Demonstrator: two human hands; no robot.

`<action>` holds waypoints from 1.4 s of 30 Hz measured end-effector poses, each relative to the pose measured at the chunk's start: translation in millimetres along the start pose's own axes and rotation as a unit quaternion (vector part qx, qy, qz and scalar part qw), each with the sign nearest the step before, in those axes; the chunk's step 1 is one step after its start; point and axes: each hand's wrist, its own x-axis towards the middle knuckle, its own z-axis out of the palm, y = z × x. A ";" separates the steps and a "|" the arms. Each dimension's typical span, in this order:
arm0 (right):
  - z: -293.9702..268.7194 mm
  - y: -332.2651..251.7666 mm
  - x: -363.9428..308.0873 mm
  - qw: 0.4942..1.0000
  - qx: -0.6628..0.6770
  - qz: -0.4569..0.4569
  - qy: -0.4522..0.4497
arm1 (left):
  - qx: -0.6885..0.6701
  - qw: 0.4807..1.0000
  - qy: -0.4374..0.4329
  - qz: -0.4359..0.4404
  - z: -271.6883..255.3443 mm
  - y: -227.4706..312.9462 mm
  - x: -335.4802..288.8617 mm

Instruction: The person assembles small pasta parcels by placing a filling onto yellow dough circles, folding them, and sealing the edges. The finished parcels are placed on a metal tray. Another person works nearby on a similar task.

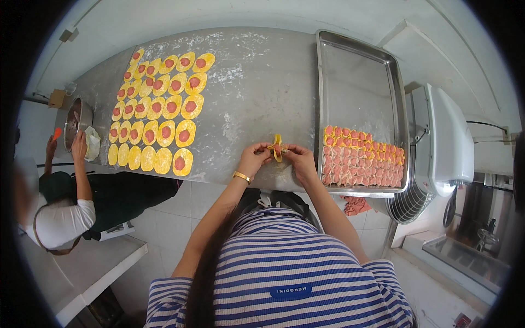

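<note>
Over the near edge of the steel table, both my hands pinch one yellow dough wrapper with pink filling (278, 147). My left hand (255, 157), below a gold wristband, grips its left side with closed fingers. On the other side my right hand (299, 160) holds the wrapper between thumb and fingers. Rows of flat yellow wrappers (165, 131) lie to the left, most topped with a round of pink filling; several at the near left are bare. To my right, a metal tray (320, 82) holds close-packed rows of folded dumplings (361, 161) in its near part.
The grey table (257, 76) is dusted with flour. At far left a co-worker (65, 213) reaches to a metal bowl (82, 112), with an orange-handled tool (57, 133) in one hand. A white machine with a wire guard (437, 142) stands right of the tray.
</note>
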 end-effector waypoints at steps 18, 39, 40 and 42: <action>-2.5 -36.5 -4.2 0.991 -0.060 -0.119 0.011 | -0.198 0.973 -0.044 0.108 25.3 35.9 -21.4; -10.7 -26.1 -1.2 0.865 -0.432 -0.253 -0.020 | 0.335 0.912 0.049 0.232 25.3 7.1 -7.5; -8.2 -28.5 -5.4 0.857 -0.447 -0.255 -0.004 | 0.332 0.913 0.047 0.233 25.0 4.9 -8.1; -7.7 -25.2 -8.5 0.851 -0.460 -0.253 0.009 | 0.322 0.919 0.043 0.224 23.9 1.7 -9.7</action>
